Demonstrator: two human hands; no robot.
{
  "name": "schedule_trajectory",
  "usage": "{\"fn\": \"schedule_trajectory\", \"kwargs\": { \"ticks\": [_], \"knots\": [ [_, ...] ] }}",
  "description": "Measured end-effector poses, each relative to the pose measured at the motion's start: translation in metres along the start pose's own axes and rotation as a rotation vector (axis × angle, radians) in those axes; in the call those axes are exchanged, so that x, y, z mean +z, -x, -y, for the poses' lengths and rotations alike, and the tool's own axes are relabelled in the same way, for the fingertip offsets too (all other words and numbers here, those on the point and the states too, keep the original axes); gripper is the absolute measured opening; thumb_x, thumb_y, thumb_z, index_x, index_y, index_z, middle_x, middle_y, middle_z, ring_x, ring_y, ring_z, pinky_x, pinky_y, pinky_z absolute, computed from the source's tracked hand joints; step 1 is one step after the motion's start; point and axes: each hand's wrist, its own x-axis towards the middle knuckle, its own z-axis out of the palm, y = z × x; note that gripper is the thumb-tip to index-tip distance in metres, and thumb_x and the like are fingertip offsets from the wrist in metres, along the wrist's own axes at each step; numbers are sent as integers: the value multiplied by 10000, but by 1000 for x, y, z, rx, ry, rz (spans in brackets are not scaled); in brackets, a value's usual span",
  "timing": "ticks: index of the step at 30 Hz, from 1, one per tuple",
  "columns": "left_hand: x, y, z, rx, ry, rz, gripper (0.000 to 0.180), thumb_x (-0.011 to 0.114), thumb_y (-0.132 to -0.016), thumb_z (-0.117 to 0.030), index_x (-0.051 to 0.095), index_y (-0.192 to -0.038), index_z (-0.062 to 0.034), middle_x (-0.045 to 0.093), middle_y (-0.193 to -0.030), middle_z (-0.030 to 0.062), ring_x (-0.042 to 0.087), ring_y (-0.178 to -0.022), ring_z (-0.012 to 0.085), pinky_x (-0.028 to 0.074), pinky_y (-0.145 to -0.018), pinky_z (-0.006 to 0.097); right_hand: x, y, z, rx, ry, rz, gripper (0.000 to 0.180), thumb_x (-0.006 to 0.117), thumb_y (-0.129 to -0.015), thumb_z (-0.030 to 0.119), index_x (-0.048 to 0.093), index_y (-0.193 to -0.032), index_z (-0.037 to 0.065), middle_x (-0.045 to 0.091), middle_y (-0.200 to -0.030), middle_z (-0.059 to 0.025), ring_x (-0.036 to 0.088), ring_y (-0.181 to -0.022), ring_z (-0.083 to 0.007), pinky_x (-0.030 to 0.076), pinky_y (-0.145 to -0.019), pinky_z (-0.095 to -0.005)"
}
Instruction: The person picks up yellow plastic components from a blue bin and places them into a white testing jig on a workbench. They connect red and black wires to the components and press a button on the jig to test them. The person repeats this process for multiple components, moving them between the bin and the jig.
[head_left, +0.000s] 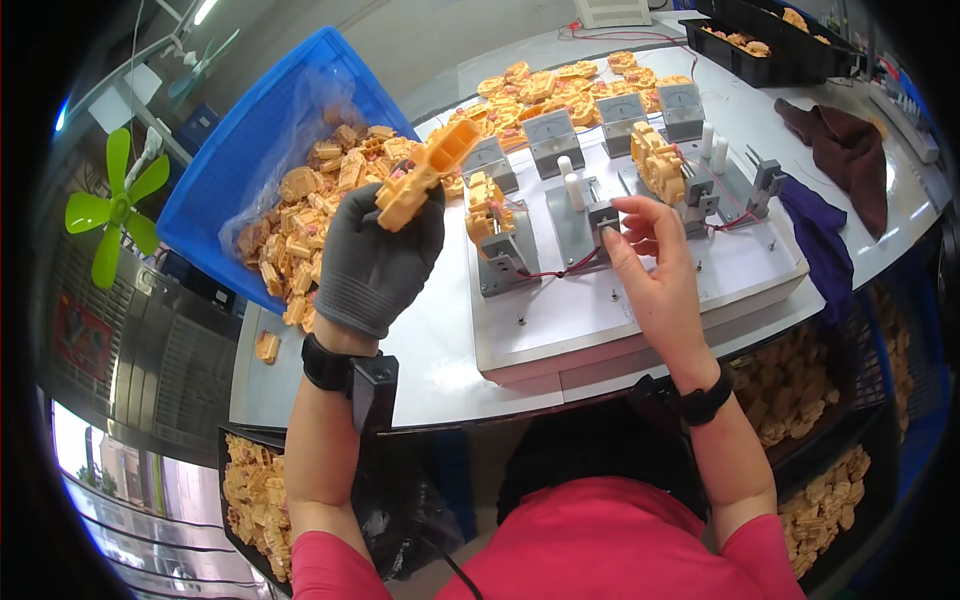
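My left hand (372, 262), in a dark grey knit glove, grips a yellow-orange moulded plastic part (408, 198) beside the blue bin. That part's hollow, box-shaped end points up and to the right. My bare right hand (656, 275) pinches a small grey block (602, 216) on the middle station of a white test fixture (560, 345). No plastic part sits on this station. Similar parts are mounted on the left station (487, 210) and on the station to the right (657, 165). Red and black wires (565, 272) run from the blocks.
A tilted blue bin (190, 215) with a plastic liner holds many parts at left. Analog meters (553, 140) line the fixture's back, with a heap of parts (545, 92) behind. Dark cloths (840, 150) lie at right, black trays (735, 55) far right. A green fan (120, 208) stands left.
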Motion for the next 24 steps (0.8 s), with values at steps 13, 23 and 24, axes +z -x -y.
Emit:
{"fn": "schedule_trajectory", "kwargs": {
  "ticks": [13, 23, 24],
  "knots": [
    [12, -2, 15, -209, 95, 78, 440, 484, -988, -294, 457, -1321, -8, 561, -1159, 91, 625, -994, 173, 549, -846, 366, 0, 4, 5, -120, 64, 19, 321, 654, -896, 56, 593, -1211, 52, 590, -971, -101, 560, -870, -223, 475, -811, -346],
    [11, -6, 13, -257, 97, 134, 396, 512, -1005, -274, 476, -1295, -6, 567, -1090, 92, 613, -911, 149, 558, -780, 307, 1, 5, 6, -80, 4, 20, 303, 652, -900, 66, 604, -1198, 36, 602, -981, -103, 577, -850, -217, 488, -792, -336],
    [11, -7, 13, -250, 92, 130, 405, 517, -1003, -281, 477, -1293, -3, 567, -1094, 97, 613, -912, 149, 559, -771, 300, 0, 5, 6, -83, 8, 19, 301, 652, -901, 67, 605, -1197, 35, 603, -982, -103, 580, -849, -217, 489, -792, -335]
  ]
}}
